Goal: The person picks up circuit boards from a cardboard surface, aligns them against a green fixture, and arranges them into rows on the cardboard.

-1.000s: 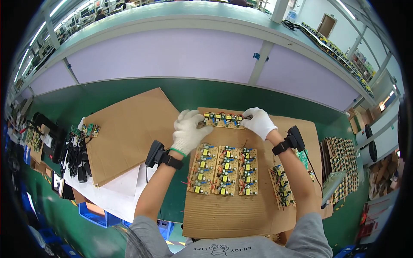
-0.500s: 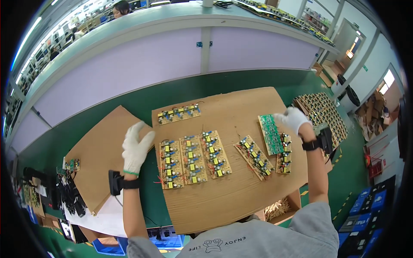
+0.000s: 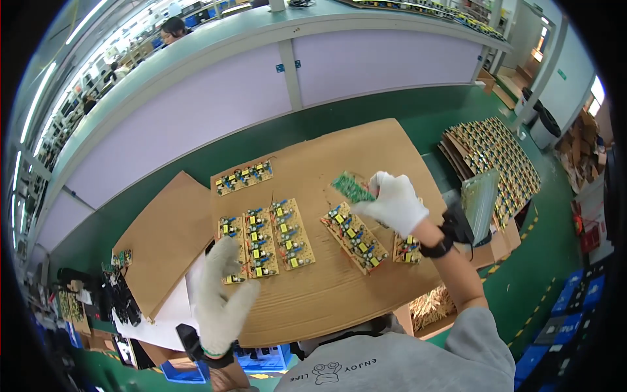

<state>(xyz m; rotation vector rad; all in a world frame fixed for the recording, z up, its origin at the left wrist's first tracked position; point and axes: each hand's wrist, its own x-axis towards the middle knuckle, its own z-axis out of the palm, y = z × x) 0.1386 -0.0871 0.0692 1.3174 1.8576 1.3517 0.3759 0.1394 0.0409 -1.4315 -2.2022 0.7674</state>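
My right hand (image 3: 395, 204), in a white glove, grips a circuit board (image 3: 351, 187) with its green side up, above the right part of the cardboard sheet. Under that hand, a populated board (image 3: 407, 249) is partly hidden, and another board (image 3: 354, 238) lies slantwise beside it. My left hand (image 3: 225, 300), gloved too, holds nothing; its fingers are apart. It covers the lower part of the leftmost board (image 3: 230, 228) in a row of three. The other two, a middle board (image 3: 261, 242) and a right board (image 3: 292, 234), lie component side up.
One more board (image 3: 244, 177) lies at the far left of the cardboard sheet (image 3: 353, 294). A second cardboard piece (image 3: 166, 238) is to the left. Stacked boards (image 3: 499, 166) stand at the right, near a clear plastic tray (image 3: 480, 202). A long bench (image 3: 196, 72) runs behind.
My right hand has lifted the green-sided board off the cardboard and brought it left, tilting it. My left hand has come down and nearer, over the leftmost board. The view has shifted.
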